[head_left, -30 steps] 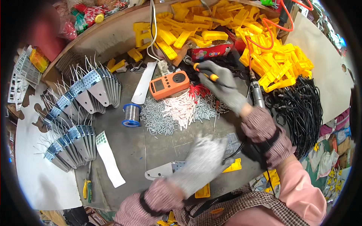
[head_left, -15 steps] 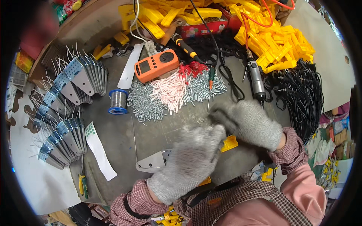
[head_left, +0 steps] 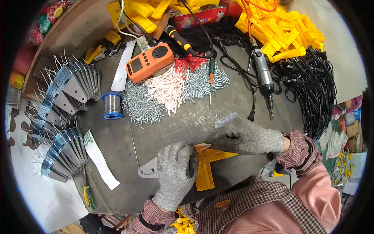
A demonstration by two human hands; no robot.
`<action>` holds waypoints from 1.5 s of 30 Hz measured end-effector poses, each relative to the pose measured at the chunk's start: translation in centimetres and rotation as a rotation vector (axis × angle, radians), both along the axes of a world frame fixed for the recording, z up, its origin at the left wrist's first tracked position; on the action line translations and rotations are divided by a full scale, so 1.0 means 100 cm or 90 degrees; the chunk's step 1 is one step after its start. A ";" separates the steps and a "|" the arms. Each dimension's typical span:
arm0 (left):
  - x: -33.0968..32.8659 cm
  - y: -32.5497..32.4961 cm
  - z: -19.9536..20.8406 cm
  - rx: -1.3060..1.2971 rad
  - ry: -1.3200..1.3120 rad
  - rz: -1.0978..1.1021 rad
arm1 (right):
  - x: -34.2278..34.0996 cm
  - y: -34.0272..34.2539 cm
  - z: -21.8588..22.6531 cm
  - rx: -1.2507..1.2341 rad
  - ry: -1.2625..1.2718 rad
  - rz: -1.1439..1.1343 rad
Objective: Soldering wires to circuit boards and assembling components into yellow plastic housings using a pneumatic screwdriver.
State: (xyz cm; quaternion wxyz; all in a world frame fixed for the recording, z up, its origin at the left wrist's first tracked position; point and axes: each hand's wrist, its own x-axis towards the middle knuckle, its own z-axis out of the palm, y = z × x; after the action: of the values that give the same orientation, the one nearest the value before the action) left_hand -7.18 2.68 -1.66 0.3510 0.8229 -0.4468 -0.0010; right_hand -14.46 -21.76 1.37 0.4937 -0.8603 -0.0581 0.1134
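Grey knit gloves cover both hands. My left hand [head_left: 174,171] is closed at the front centre, its fingertips at thin pale pink pieces [head_left: 202,146]. A flat grey metal plate [head_left: 149,169] sticks out from behind it on the left. My right hand [head_left: 249,137] is curled, palm down, its fingertips by the far end of the pink pieces; what they pinch is hidden. Below and between both hands lies a yellow plastic housing [head_left: 205,174], one arm of it reaching right under my right hand. Just beyond the right-hand knuckles is a small clear greyish piece [head_left: 225,120].
Screws [head_left: 142,103] and pink tubes [head_left: 167,89] lie in heaps beyond my hands. Around them are an orange meter [head_left: 150,62], solder spool [head_left: 113,106], screwdriver [head_left: 211,80], power driver [head_left: 265,72], black cables [head_left: 311,93] and yellow housings [head_left: 288,35]. Metal plates [head_left: 74,87] stand left.
My left hand has moved left and nearer to me, apart from the right. The yellow housing between them now shows far more. The power driver's tip and a cable plug have come into sight.
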 end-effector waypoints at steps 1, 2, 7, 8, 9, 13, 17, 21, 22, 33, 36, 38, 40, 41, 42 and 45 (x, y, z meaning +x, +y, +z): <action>0.000 0.001 0.001 0.023 -0.007 -0.015 | 0.002 0.002 0.002 0.034 0.042 -0.009; 0.000 0.001 0.002 0.047 -0.015 -0.031 | 0.004 0.004 0.005 0.036 0.042 -0.010; -0.015 0.002 0.023 0.177 -0.221 -0.089 | 0.030 0.001 -0.002 -0.130 0.038 -0.072; -0.023 0.004 0.023 0.196 -0.212 -0.071 | 0.031 0.006 -0.016 -0.157 -0.061 -0.104; -0.028 0.003 0.024 0.216 -0.203 -0.054 | 0.031 0.006 -0.022 -0.154 -0.059 -0.111; -0.012 -0.008 0.032 0.184 -0.062 -0.070 | 0.036 0.005 -0.030 -0.183 -0.073 -0.098; -0.005 -0.011 0.026 0.162 -0.046 -0.086 | 0.034 -0.001 -0.042 -0.167 -0.108 -0.095; -0.019 -0.002 0.038 0.233 -0.143 -0.024 | 0.034 -0.003 -0.045 -0.143 -0.150 -0.117; -0.021 0.000 0.039 0.251 -0.134 -0.041 | 0.032 0.000 -0.045 -0.151 -0.159 -0.133; 0.001 -0.016 0.017 0.134 -0.039 -0.100 | 0.030 0.005 -0.057 -0.145 -0.244 -0.177; 0.000 -0.018 0.015 0.147 -0.087 -0.098 | 0.033 0.005 -0.056 -0.175 -0.230 -0.164; -0.003 -0.022 0.021 0.163 -0.080 -0.089 | 0.032 0.004 -0.056 -0.189 -0.221 -0.166; -0.005 -0.022 0.024 0.171 -0.075 -0.083 | 0.032 0.000 -0.047 -0.185 -0.175 -0.139; -0.006 -0.017 0.024 0.205 -0.094 -0.116 | 0.035 -0.005 -0.043 -0.173 -0.135 -0.108; -0.007 -0.012 0.024 0.239 -0.113 -0.149 | 0.039 -0.015 -0.039 -0.184 -0.141 -0.106; -0.005 0.004 0.023 0.283 -0.063 -0.190 | 0.059 -0.057 -0.008 -0.297 -0.252 -0.170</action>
State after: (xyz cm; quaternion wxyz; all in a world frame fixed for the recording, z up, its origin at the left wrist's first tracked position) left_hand -7.72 3.06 0.61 0.1358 0.8039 -0.5684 -0.1105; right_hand -8.55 -27.47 0.57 0.2727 -0.9556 -0.0119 -0.1113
